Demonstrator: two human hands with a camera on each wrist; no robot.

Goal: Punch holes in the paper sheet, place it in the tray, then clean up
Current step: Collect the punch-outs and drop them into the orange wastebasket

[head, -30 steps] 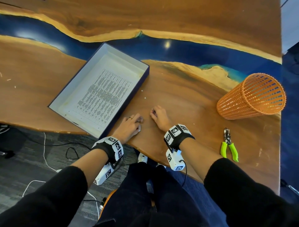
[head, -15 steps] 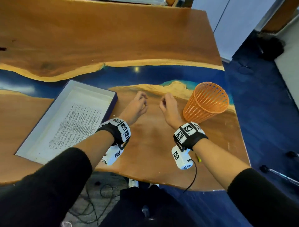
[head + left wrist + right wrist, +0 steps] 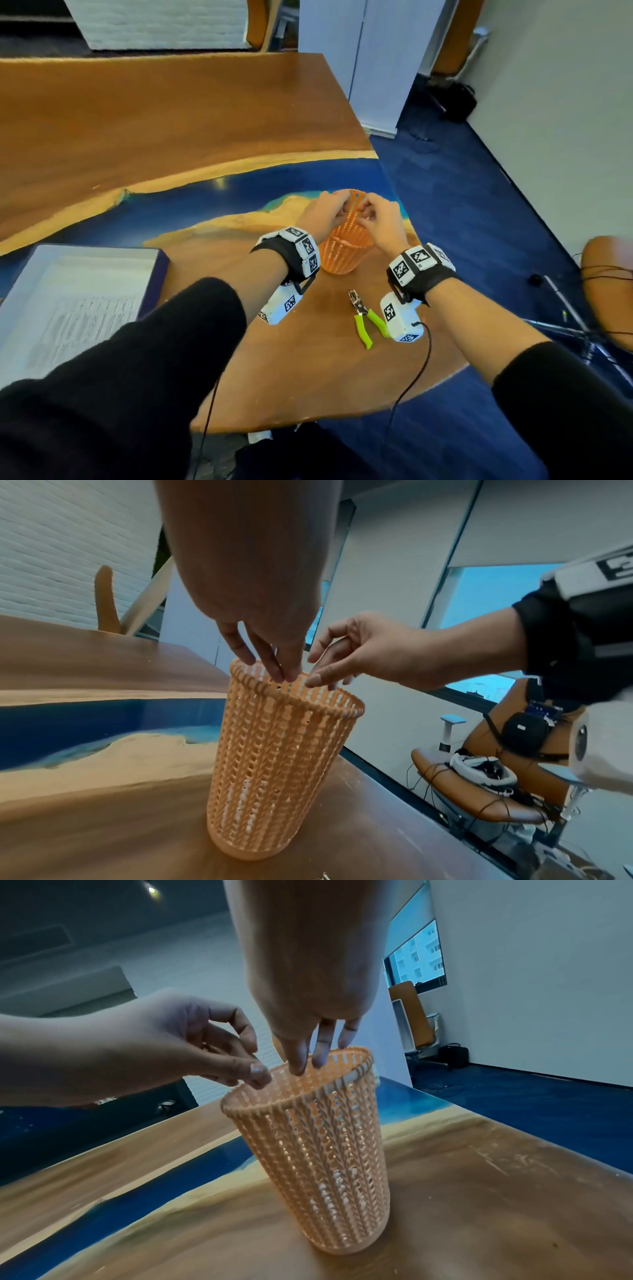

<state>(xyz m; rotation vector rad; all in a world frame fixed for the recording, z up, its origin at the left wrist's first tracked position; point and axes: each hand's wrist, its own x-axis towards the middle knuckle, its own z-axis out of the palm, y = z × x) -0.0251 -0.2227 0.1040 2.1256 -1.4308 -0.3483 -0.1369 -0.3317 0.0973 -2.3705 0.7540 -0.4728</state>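
Both hands hover over the mouth of the orange lattice plastic basket, upright on the wood-and-blue-resin table. Left hand has fingertips bunched, pointing down just inside the rim; right hand has thumb & forefinger drawn together above the opening, other fingers loosely curled. Can't tell whether either is pinching paper bits, too small to see. White specks show thru the basket wall low down in both wrist views, prob. punched confetti. The printed white paper sheet lies flat in the shallow grey tray w/ dark rim at left, so punching & placing look done; the step in hand is clean-up. To do it well: keep fingertips well inside the rim, rub them apart so scraps fall straight down, don't knock the light basket, then check the table for strays. The green-handled metal hole-punch pliers lie near the table edge, between the wrists. Vs. half a sec ago: hands were short of the basket w/ a gap between them; now they're over it, fingertips nearly meeting, and the head view has swung right, tray pushed to the frame's edge.
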